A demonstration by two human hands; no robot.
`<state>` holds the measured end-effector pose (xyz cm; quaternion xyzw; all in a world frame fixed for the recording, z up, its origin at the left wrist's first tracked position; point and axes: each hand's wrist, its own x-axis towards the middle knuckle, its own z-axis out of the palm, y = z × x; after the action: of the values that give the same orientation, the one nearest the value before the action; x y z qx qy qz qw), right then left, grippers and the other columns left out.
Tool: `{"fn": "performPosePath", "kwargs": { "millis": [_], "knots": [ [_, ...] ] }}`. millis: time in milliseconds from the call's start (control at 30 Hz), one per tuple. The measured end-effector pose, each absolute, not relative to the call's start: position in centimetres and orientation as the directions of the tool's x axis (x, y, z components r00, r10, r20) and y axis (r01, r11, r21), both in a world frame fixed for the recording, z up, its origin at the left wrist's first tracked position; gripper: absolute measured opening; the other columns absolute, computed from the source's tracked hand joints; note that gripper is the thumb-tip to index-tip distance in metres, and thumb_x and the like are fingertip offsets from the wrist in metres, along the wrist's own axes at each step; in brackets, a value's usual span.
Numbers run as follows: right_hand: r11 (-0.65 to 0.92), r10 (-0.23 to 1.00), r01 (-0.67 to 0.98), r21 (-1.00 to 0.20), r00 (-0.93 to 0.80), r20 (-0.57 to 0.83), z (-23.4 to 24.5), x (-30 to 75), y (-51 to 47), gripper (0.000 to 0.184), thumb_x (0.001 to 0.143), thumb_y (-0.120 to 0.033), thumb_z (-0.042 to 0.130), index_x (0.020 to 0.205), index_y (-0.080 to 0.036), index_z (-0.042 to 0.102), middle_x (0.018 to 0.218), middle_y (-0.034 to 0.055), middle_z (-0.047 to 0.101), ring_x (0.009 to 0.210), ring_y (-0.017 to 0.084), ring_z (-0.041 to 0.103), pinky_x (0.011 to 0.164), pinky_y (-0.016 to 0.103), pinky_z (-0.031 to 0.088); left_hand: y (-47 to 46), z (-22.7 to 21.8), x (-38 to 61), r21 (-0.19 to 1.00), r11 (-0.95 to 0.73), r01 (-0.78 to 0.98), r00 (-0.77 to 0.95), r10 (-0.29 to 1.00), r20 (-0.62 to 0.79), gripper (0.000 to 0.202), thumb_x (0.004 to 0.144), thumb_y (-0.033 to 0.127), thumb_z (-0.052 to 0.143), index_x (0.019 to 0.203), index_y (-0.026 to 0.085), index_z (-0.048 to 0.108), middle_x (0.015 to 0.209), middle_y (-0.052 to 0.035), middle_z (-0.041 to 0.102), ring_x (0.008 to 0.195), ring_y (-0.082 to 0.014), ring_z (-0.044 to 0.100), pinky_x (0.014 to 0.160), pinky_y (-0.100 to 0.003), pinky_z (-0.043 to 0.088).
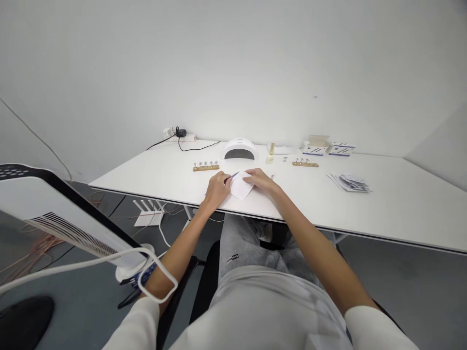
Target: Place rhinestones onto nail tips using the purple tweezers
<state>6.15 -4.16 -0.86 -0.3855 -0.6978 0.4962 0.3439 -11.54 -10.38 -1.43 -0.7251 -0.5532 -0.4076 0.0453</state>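
Observation:
Both of my hands rest near the front edge of a white table [383,204]. My left hand [218,187] is closed on the left edge of a small white packet [241,185] with a blue strip. My right hand [260,180] pinches the packet's right side. The packet lies flat on the table between the two hands.
A white nail lamp [239,148] stands behind the hands. Two wooden strips with nail tips [206,166] [305,163] lie at left and right of it. Small boxes [330,148] sit at the back right, a pile of packets [350,183] at right. A white appliance [54,214] stands at left.

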Motion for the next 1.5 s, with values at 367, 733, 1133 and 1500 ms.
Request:
{"fn": "performPosePath", "kwargs": {
  "millis": [367,733,1133,1500],
  "knots": [
    [0.518,0.844,0.435,-0.736,-0.402,0.356,-2.6,5.8,-2.9,0.038,0.069,-0.02,0.065,0.107,-0.015,0.063,0.096,0.0066,0.064,0.083,0.018,0.057,0.079,0.032,0.046,-17.4,5.4,-10.4,0.499,-0.728,0.471,0.031,0.579,0.815,0.007,0.081,0.021,0.065,0.083,0.016,0.069,0.075,-0.0024,0.065,0.064,-0.0094,0.055,0.054,-0.022,0.041],
    [0.569,0.796,0.474,-0.673,-0.113,0.594,1.0,13.2,-2.4,0.03,0.075,-0.01,0.045,0.096,-0.016,0.066,0.092,0.0076,0.069,0.083,0.019,0.061,0.079,0.033,0.046,-21.0,7.1,-9.5,0.222,-0.861,0.458,0.083,0.29,0.953,0.019,0.075,0.01,0.07,0.091,0.018,0.066,0.079,-0.003,0.066,0.068,-0.011,0.058,0.051,-0.022,0.043],
    [0.373,0.926,0.586,-0.719,-0.187,0.328,-2.6,18.5,-0.8,0.044,0.064,-0.003,0.045,0.1,-0.013,0.068,0.093,0.0093,0.071,0.082,0.018,0.06,0.079,0.031,0.045,-22.9,7.7,-9.0,-0.054,-0.831,0.553,0.125,0.019,0.992,0.027,0.07,0.001,0.07,0.088,0.02,0.066,0.077,-0.0018,0.063,0.067,-0.0123,0.058,0.053,-0.025,0.046],
    [0.346,0.91,0.526,-0.777,-0.389,0.142,-1.9,18.6,-1.1,0.039,0.067,-0.029,0.07,0.104,-0.018,0.072,0.111,0.0081,0.068,0.09,0.02,0.053,0.085,0.033,0.041,-23.6,7.6,-8.9,-0.131,-0.777,0.616,0.17,-0.031,0.985,0.031,0.071,0.003,0.07,0.093,0.024,0.064,0.077,-0.0013,0.062,0.065,-0.0122,0.057,0.05,-0.025,0.045]
  ]
}}
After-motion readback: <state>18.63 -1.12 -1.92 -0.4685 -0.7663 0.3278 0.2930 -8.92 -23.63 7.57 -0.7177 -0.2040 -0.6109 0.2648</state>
